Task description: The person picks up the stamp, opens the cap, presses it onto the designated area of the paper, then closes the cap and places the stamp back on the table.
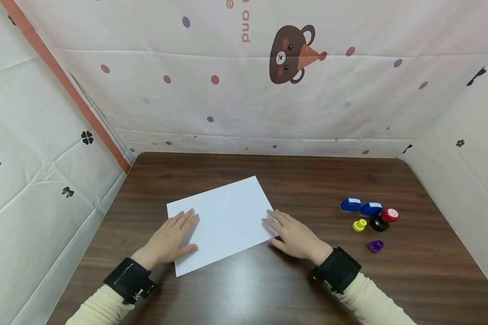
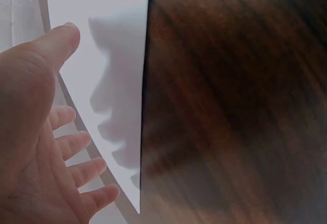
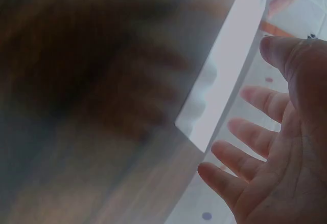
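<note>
A white sheet of paper (image 1: 223,223) lies skewed on the dark wooden tabletop (image 1: 309,180). The left hand (image 1: 172,239) rests flat at its left edge, the right hand (image 1: 294,234) at its right edge — fingers straight, gripping nothing. Small coloured stamps (image 1: 370,216) sit well to the right.

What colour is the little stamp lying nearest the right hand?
Purple; the head view shows it best.
</note>
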The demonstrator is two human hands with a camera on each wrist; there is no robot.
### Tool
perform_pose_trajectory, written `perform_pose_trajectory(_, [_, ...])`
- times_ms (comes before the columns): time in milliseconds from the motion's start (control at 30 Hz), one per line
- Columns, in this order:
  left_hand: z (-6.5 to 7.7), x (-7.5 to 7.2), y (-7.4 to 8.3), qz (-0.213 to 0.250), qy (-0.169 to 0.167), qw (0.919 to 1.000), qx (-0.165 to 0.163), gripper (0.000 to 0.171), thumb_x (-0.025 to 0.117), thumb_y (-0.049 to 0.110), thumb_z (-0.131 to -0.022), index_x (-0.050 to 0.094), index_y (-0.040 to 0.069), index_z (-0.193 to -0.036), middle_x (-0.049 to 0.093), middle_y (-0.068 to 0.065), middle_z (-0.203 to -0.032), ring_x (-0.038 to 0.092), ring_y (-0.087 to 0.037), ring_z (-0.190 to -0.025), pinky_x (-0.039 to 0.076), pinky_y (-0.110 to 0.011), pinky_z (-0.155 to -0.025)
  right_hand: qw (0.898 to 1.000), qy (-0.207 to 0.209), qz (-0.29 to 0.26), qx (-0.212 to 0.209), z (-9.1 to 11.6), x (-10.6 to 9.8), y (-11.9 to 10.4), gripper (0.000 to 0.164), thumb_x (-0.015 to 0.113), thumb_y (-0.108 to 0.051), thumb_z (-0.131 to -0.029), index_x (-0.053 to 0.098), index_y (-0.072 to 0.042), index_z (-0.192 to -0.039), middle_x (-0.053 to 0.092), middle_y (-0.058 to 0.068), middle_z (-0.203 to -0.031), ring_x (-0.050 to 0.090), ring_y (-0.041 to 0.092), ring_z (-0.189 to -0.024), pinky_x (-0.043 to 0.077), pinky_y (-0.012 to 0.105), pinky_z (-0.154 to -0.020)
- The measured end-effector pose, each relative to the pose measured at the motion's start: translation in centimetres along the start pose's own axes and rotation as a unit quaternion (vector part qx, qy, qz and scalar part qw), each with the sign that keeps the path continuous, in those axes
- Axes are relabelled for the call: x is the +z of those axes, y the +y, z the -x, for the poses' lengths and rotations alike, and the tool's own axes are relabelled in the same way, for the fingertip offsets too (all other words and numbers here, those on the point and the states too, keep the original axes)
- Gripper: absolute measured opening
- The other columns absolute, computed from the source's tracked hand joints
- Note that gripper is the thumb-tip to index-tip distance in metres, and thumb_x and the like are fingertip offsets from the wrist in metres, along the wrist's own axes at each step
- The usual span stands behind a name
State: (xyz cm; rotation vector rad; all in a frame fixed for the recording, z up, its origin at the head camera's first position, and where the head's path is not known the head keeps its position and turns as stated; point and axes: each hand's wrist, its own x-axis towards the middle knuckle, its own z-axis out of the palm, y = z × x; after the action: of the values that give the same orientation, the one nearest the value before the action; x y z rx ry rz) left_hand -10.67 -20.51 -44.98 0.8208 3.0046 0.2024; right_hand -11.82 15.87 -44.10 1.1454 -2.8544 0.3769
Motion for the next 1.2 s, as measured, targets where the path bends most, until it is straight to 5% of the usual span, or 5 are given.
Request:
perform_pose_trajectory(267, [0.3,0.4,-0.1,0.003,-0.027,0.9996,-0.003,0.077,0.067,0.047,-0.079,0.04,0.004,-0.137,0.035,-0.018,-0.144,0.036,-0.038,-0.13,0.035,-0.053,-0.103,1.0,-0.006,-0.008,-0.027,-0.4,0.9,-0.8,0.048,0.063,-0.028,-0.086,0.053,-0.005,-0.127,0.046,0.018,-0.135,0.046,0.034,-0.123,0.043,0.045,-0.098])
perform_pose_trajectory(733, [-0.1,0.4,0.5,-0.005,-0.023,0.9997,0.01,0.076,0.07,0.044,-0.077,0.044,0.0,-0.133,0.038,-0.021,-0.141,0.037,-0.041,-0.128,0.036,-0.052,-0.103,0.998,-0.049,-0.044,0.007,-0.2,1.1,-1.1,0.044,0.058,-0.029,-0.09,0.052,-0.007,-0.128,0.044,0.017,-0.137,0.041,0.035,-0.127,0.042,0.046,-0.099])
perform_pose_trajectory(1200, [-2.8,0.8,1.1,-0.007,-0.022,0.9986,0.047,0.074,0.069,0.043,-0.079,0.044,-0.002,-0.133,0.038,-0.024,-0.14,0.037,-0.041,-0.128,0.032,-0.05,-0.106,0.999,-0.029,-0.037,0.026,1.0,0.8,0.3,0.044,0.06,-0.029,-0.089,0.054,-0.006,-0.126,0.047,0.017,-0.134,0.044,0.032,-0.124,0.043,0.045,-0.098])
